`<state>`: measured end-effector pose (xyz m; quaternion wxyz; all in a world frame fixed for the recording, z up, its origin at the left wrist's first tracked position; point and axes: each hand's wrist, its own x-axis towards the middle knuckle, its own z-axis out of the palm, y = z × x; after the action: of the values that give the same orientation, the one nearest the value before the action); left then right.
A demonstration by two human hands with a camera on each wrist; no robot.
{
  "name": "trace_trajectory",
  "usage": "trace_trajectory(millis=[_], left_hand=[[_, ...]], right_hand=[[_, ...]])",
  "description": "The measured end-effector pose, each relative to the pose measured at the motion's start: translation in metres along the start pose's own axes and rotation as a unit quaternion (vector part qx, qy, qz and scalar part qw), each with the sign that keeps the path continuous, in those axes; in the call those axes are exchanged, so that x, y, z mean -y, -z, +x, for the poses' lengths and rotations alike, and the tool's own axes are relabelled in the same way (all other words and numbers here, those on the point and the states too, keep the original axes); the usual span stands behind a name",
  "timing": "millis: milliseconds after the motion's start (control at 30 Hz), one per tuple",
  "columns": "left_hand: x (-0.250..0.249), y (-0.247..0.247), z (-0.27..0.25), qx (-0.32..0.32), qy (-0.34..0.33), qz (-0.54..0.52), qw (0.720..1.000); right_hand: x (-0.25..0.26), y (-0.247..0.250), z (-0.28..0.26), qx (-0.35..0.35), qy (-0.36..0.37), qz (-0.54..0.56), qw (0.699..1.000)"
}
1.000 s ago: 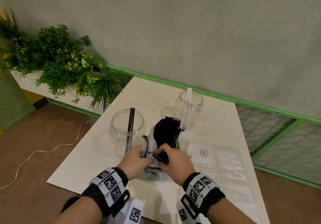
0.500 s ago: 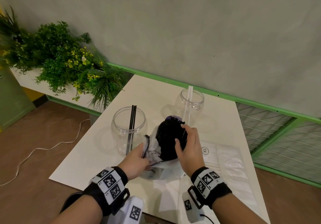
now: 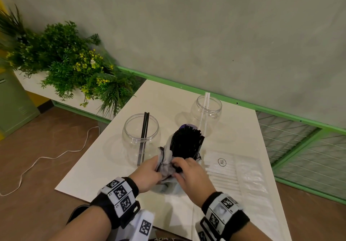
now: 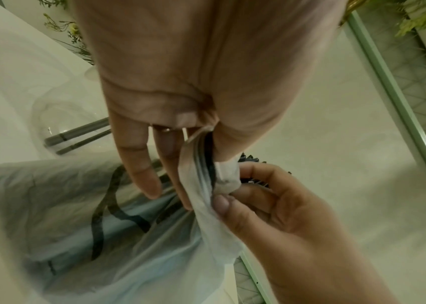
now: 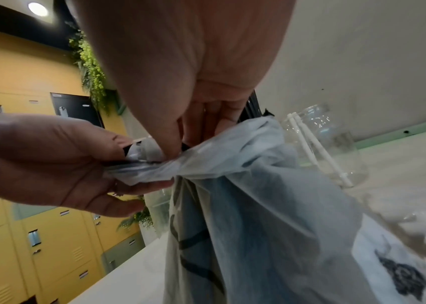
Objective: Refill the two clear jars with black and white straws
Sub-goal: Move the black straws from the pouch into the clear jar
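Both hands meet at the near middle of the white counter (image 3: 104,156), over a thin translucent plastic bag (image 5: 271,205). Left hand (image 3: 148,175) pinches a gathered fold of the bag's mouth between thumb and fingers, the remaining fingers hanging fairly straight below it in the left wrist view. Right hand (image 3: 191,177) pinches the same crumpled edge from the other side, thumb and fingertips curled onto the plastic. Rising out of the bag just beyond the hands is a thick bundle of black straws (image 3: 186,141), standing roughly upright with the upper ends bare above the plastic. To the right of the hands, a flat clear packet of white straws (image 3: 230,171) lies on the counter, bearing a small round "XL" mark. Farther back on the left stands a clear jar (image 3: 141,138) with two black straws (image 3: 145,126) leaning in it, near the bundle. Farther still, on the right, a second clear jar (image 3: 206,113) holds two white straws (image 3: 205,106). Beyond the counter's left edge sits a planter of green plants (image 3: 74,68) against the grey wall (image 3: 206,25).
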<state>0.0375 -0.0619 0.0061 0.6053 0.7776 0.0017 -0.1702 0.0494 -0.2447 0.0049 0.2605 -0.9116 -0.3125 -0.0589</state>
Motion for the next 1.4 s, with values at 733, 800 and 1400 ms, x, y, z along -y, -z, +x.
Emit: trace_trajectory(millis=[733,800,1400], left_hand=[[0.002,0.007,0.0,0.004,-0.025,0.185,0.982],[-0.001,0.005,0.001,0.038,-0.01,0.166,0.985],[0.003,-0.004,0.012,-0.033,0.131,-0.174,0.975]], right_hand=[[-0.04,0.012,-0.015,-0.123,-0.266,0.231,0.928],[-0.041,0.006,-0.01,-0.036,-0.299,0.241,0.923],[-0.048,0.001,-0.004,-0.087,-0.239,0.265,0.93]])
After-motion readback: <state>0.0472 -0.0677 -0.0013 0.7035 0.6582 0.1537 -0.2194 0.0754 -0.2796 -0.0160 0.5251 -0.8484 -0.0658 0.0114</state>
